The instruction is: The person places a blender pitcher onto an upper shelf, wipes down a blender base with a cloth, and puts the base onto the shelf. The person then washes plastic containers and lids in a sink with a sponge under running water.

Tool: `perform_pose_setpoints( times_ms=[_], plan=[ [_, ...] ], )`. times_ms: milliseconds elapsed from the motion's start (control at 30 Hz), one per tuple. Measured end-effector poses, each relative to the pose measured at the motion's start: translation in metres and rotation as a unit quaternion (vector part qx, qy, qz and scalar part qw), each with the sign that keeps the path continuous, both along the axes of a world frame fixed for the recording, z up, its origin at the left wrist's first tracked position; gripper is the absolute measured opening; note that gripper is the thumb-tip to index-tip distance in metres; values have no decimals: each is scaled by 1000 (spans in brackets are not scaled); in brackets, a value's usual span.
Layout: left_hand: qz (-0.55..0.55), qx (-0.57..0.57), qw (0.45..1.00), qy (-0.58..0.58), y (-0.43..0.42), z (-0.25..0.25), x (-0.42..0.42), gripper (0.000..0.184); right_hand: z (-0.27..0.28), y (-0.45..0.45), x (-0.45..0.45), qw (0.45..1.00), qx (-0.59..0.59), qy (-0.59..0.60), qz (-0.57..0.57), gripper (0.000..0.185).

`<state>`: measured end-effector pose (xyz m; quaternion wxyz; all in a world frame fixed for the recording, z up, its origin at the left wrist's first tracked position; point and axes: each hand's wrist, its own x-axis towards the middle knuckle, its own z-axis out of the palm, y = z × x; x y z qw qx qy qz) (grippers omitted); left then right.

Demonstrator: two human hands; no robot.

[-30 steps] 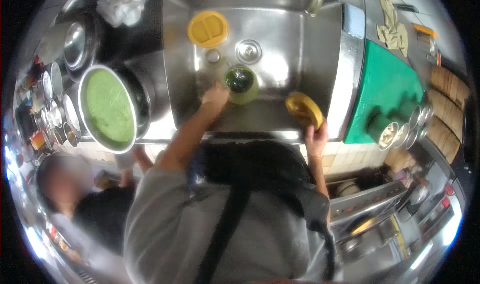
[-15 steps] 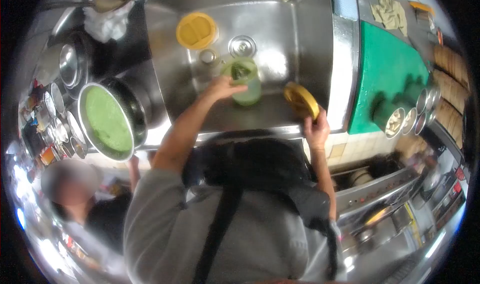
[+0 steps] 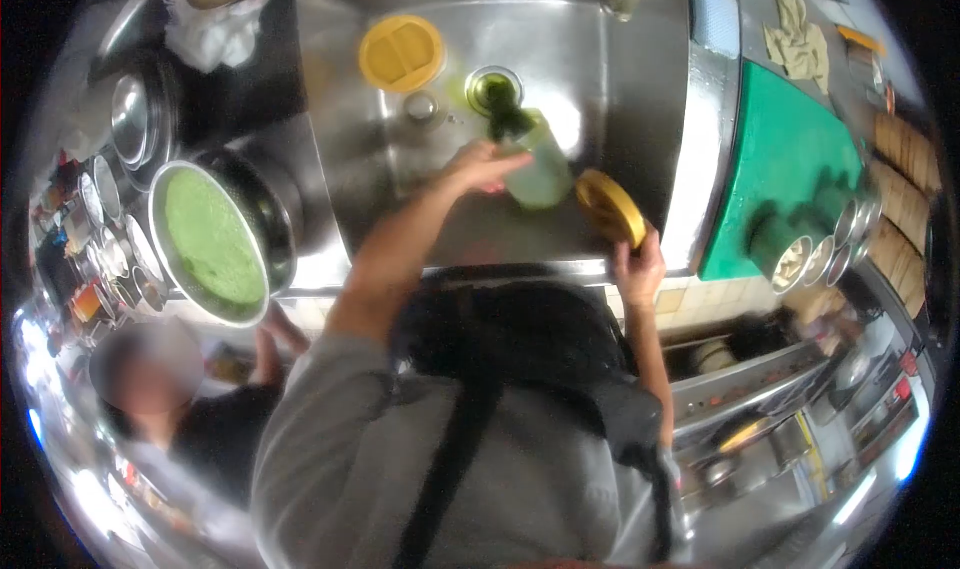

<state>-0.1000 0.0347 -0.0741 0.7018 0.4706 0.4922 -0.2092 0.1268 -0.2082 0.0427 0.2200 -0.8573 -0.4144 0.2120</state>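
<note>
My left hand [image 3: 478,167] grips a translucent container [image 3: 545,174] with a greenish tint, tipped toward the far side of the sink [image 3: 635,49]. Dark green liquid [image 3: 508,119] runs from its mouth onto the drain [image 3: 481,75]. My right hand [image 3: 640,271] pinches the near edge of a yellow lid [image 3: 611,209], held tilted just right of the container. Farther back in the sink stands something with another yellow lid [image 3: 402,53] on top. Beside it lies a small round metal piece [image 3: 420,107].
To the left stands a large pot [image 3: 212,244] of green, soup-like liquid. A green cutting board [image 3: 775,169] lies on the right, with several metal cups [image 3: 785,259] at its near edge. Another person [image 3: 220,419] is at the lower left, hands near the pot.
My left hand has moved right with the container and tipped it over, and dark green liquid now pours out. My right hand still holds the lid in nearly the same place.
</note>
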Motion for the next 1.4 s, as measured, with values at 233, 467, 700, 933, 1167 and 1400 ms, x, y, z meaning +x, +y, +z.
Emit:
perform_pose_setpoints(
  times_ms=[233,467,700,933,1167,1400],
  plan=[
    [81,-55,995,-22,-9,4,5,75,-4,-5,3,1000,-24,0,8,38],
    [128,-50,990,-21,-11,5,6,78,0,0,0,1000,-12,16,11,38],
    [144,-82,985,-56,-9,11,5,72,2,-1,-1,999,-44,11,3,38],
    [209,-133,966,-78,-9,1,-3,69,-9,-11,5,997,40,64,-12,38],
    [310,-186,924,-122,-7,-4,-12,58,-9,-12,5,999,17,39,-5,40],
    [180,58,973,-133,4,23,-24,54,-13,-9,3,998,41,51,-15,39]
  ],
)
